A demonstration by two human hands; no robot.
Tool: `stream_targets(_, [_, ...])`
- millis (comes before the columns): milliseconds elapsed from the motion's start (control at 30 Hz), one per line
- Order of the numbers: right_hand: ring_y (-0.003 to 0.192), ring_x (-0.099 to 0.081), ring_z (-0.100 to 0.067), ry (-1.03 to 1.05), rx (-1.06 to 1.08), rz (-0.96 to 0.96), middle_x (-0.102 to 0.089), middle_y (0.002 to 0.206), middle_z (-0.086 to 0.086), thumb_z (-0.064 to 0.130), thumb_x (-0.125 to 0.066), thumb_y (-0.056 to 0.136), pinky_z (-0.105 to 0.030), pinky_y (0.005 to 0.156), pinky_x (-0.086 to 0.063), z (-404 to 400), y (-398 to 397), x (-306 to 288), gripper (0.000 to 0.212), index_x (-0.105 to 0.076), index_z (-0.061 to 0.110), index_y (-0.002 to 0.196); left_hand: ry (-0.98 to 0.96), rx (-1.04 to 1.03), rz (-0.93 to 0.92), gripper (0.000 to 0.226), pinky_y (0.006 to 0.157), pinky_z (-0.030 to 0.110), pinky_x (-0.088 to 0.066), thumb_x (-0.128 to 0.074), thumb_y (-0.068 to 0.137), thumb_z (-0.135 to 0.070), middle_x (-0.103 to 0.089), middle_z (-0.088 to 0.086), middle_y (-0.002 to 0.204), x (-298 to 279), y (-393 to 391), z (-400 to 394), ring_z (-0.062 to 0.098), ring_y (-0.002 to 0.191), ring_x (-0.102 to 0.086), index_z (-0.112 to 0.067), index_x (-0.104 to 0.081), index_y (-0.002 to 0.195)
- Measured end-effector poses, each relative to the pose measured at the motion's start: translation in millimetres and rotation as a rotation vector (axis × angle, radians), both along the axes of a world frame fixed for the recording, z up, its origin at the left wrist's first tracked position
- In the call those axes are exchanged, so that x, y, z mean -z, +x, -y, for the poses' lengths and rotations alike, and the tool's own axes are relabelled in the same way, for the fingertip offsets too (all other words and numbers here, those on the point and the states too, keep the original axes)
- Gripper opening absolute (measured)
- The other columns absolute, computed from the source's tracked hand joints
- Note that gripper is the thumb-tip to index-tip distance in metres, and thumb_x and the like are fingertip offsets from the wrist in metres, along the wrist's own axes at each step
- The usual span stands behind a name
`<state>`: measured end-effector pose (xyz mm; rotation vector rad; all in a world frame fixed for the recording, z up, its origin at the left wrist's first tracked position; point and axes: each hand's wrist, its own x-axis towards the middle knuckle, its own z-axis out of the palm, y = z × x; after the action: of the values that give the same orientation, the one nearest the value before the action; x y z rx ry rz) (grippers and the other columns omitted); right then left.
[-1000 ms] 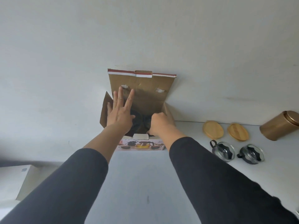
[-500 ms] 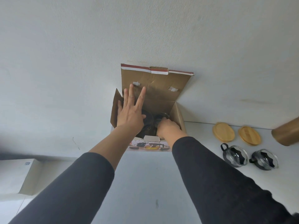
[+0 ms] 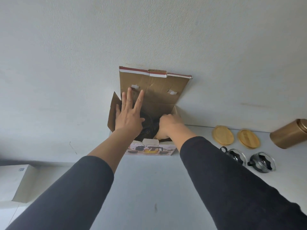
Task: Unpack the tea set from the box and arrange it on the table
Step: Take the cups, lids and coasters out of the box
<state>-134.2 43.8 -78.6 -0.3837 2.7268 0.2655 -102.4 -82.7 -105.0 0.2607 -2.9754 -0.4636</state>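
An open cardboard box (image 3: 154, 90) with a printed tea-set picture on its front stands at the table's far edge against the wall. My left hand (image 3: 128, 115) is flat with fingers spread against the box's left flap and inner side. My right hand (image 3: 169, 124) reaches down inside the box, fingers curled and hidden among something dark; what it holds I cannot make out. To the right on the table lie two glass cups with black handles (image 3: 236, 155) (image 3: 262, 162) and two round wooden lids (image 3: 222, 135) (image 3: 248, 138).
A gold cylindrical tin (image 3: 289, 136) lies on its side at the far right. A white box (image 3: 15, 183) sits at the left below the table (image 3: 149, 188). The wall rises directly behind the cardboard box.
The view has drifted so the box sits more to the right. My right hand has gone from a fist at the box rim to deeper inside; the left hand stays spread on the flap.
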Motion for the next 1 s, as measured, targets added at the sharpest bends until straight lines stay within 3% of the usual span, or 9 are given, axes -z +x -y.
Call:
stream_targets(100, [0.093, -0.057, -0.026, -0.134, 0.063, -0.008, -0.059, 0.107, -0.007, 0.054, -0.078, 0.064, -0.034, 0.073, -0.052, -8.3, 1.7, -20.1, 0.076, -0.050, 0.010, 0.118, 0.002, -0.006, -0.003, 0.089, 0.117, 0.047, -0.003, -0.054, 0.094, -0.027, 0.024, 0.007, 0.157, -1.5, 0.7, -0.6, 0.029, 0.145, 0.019, -0.032, 0.016, 0.149])
stream_targets(233, [0.088, -0.050, -0.023, -0.293, 0.032, -0.066, -0.056, 0.118, -0.009, 0.047, -0.076, 0.070, -0.029, 0.065, -0.042, -17.8, 8.5, -41.3, 0.075, -0.044, 0.010, 0.127, 0.020, -0.017, -0.004, 0.091, 0.117, 0.048, -0.004, -0.056, 0.093, -0.026, 0.024, 0.007, 0.157, -0.4, 0.8, -0.9, 0.029, 0.145, 0.019, -0.032, 0.016, 0.149])
stream_targets(333, [0.104, -0.054, -0.027, -0.397, 0.024, -0.128, -0.054, 0.123, -0.010, 0.047, -0.075, 0.069, -0.029, 0.071, -0.045, -31.9, 11.1, -50.9, 0.077, -0.044, 0.012, 0.130, 0.039, -0.032, -0.003, 0.091, 0.117, 0.049, -0.006, -0.057, 0.093, -0.025, 0.023, 0.007, 0.157, -1.1, 1.0, -1.1, 0.029, 0.145, 0.018, -0.032, 0.014, 0.149])
stream_targets(500, [0.120, -0.046, -0.028, -0.501, 0.099, -0.208, -0.043, 0.129, -0.010, 0.047, -0.070, 0.072, -0.030, 0.089, -0.042, -71.0, 21.2, -60.6, 0.084, -0.035, 0.020, 0.143, 0.075, -0.052, -0.018, 0.087, 0.117, 0.050, -0.007, -0.056, 0.093, -0.023, 0.019, 0.006, 0.158, -2.8, 3.5, -4.8, 0.028, 0.146, 0.016, -0.031, 0.009, 0.151])
stream_targets(667, [0.117, -0.046, -0.029, -0.596, 0.318, -0.423, -0.051, 0.117, -0.010, 0.053, -0.067, 0.068, -0.034, 0.094, -0.041, -127.0, 45.2, -35.7, 0.085, -0.037, 0.020, 0.141, 0.124, -0.084, -0.056, 0.086, 0.117, 0.051, -0.008, -0.056, 0.093, -0.019, 0.016, 0.006, 0.159, -2.1, 4.0, -9.5, 0.027, 0.146, 0.014, -0.032, 0.007, 0.151])
stream_targets(800, [0.120, -0.046, -0.030, -0.626, 0.494, -0.570, -0.054, 0.124, -0.011, 0.053, -0.067, 0.070, -0.036, 0.095, -0.041, -175.9, 78.4, 12.6, 0.089, -0.037, 0.014, 0.144, 0.131, -0.107, -0.100, 0.086, 0.117, 0.051, -0.008, -0.058, 0.092, -0.018, 0.013, 0.005, 0.159, 0.4, 2.6, -11.0, 0.027, 0.147, 0.012, -0.031, 0.003, 0.151])
stream_targets(900, [0.103, -0.058, -0.034, -0.579, 0.538, -0.689, -0.063, 0.105, -0.014, 0.064, -0.056, 0.063, -0.037, 0.082, -0.049, -209.5, 103.2, 53.6, 0.091, -0.051, 0.005, 0.133, 0.116, -0.117, -0.131, 0.085, 0.116, 0.052, -0.009, -0.059, 0.092, -0.017, 0.009, 0.006, 0.160, 3.3, 2.3, -12.7, 0.028, 0.147, 0.009, -0.029, -0.001, 0.151])
stream_targets(1000, [0.079, -0.063, -0.034, -0.539, 0.570, -0.749, -0.065, 0.082, -0.015, 0.060, -0.063, 0.058, -0.035, 0.065, -0.053, -239.7, 119.2, 89.2, 0.087, -0.061, -0.001, 0.120, 0.107, -0.132, -0.174, 0.084, 0.116, 0.054, -0.010, -0.060, 0.091, -0.015, 0.008, 0.006, 0.160, 8.0, 0.6, -17.2, 0.029, 0.147, 0.008, -0.031, -0.003, 0.151])
